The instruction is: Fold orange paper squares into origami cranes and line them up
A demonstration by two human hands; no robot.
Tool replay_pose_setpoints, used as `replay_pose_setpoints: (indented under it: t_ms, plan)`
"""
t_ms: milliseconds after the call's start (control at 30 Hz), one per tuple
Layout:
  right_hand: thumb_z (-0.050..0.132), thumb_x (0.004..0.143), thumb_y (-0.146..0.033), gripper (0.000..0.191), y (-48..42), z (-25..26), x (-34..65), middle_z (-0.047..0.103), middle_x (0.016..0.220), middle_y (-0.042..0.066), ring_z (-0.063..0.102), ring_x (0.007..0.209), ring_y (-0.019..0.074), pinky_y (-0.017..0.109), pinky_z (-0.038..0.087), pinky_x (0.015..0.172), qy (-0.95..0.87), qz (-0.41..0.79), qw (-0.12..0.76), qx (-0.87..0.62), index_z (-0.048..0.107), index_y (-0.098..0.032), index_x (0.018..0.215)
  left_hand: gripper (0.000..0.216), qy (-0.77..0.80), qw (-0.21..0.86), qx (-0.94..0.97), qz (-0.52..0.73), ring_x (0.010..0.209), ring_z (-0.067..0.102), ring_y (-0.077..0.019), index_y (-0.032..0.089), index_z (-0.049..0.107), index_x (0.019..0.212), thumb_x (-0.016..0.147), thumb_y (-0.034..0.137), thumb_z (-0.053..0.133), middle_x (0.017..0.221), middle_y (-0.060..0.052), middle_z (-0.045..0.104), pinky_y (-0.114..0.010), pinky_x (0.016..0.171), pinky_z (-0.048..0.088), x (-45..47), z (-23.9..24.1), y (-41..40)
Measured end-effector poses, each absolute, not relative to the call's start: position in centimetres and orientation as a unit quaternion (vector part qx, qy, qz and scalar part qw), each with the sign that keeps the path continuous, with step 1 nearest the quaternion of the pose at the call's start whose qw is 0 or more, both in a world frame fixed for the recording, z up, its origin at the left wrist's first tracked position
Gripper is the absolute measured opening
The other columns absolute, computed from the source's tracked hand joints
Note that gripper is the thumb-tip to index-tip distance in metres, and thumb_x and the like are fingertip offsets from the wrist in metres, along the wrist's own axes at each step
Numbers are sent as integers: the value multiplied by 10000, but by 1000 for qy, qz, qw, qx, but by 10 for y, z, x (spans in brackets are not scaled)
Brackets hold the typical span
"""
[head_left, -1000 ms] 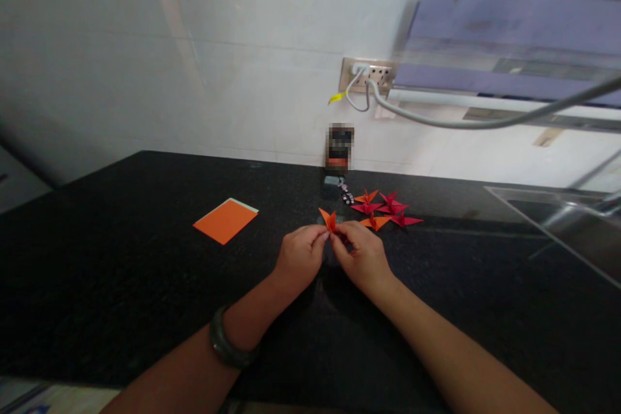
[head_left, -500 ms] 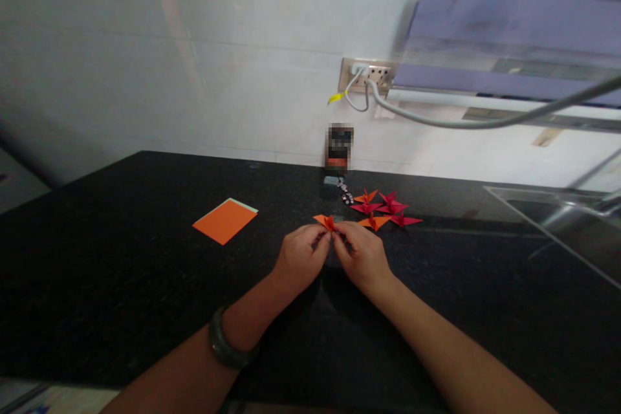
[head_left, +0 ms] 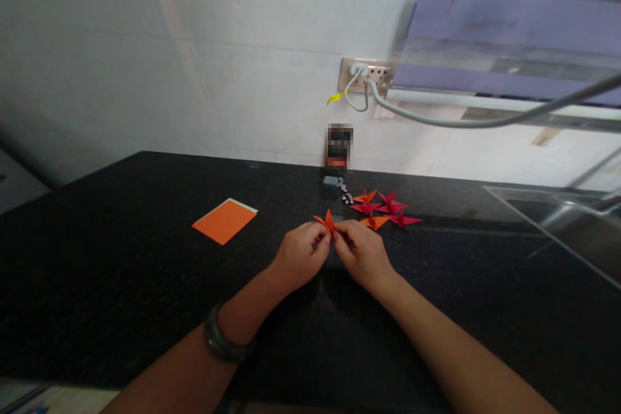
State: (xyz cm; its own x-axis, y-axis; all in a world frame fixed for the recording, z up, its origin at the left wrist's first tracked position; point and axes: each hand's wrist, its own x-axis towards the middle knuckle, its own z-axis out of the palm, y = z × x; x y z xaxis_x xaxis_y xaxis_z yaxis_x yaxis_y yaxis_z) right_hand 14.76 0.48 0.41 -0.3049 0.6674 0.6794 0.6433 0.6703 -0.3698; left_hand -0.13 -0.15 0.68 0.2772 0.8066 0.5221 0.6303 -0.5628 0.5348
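Between my two hands is an orange origami crane (head_left: 328, 220), its pointed tips sticking up past my fingers and its lower part hidden by them. My left hand (head_left: 301, 256) pinches it from the left, thumb against fingers; a dark bangle circles that wrist. From the right, my right hand (head_left: 361, 252) is closed on the same paper, fingertips nearly meeting those of the left. Just beyond the right hand sit several folded paper cranes, among them an orange crane (head_left: 373, 222) and a red crane (head_left: 405, 220).
Orange paper sheets (head_left: 225, 222) lie to the left on the black countertop (head_left: 121, 272), a pale sheet showing beneath. A blurred-out box (head_left: 338, 147) stands against the wall. A sink (head_left: 577, 223) is at right. A grey cable (head_left: 451, 123) runs from the wall socket (head_left: 378, 76).
The orange crane has turned in my fingers, and one pointed part now stands more upright. Both hands stay in nearly the same place.
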Motion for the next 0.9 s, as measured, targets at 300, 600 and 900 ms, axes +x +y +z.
replay_pose_setpoints:
  t_ms: [300,600,900]
  plan:
    - [494,738,-213,105,13,0,144,573,634,-4,527,539,110,230,441,508,-684,350,465,-439,573,-154,772,121,438,221,771,406,577,487,-105,168,513,660,746,165,428,614,20,526,-214,545,374,-2,11,-4]
    - [614,689,-208,45,14,2,147,611,854,53,576,809,161,297,472,700,-674,358,528,-373,614,-164,682,113,439,232,751,436,576,495,-97,159,518,674,757,208,460,627,16,527,-204,533,391,-1,6,-3]
    - [658,666,-241,60,18,-1,149,587,823,34,566,720,147,278,474,604,-627,413,550,-366,634,-186,666,99,434,219,718,498,643,581,-114,147,598,785,721,177,529,713,-29,608,-214,594,479,1,1,2]
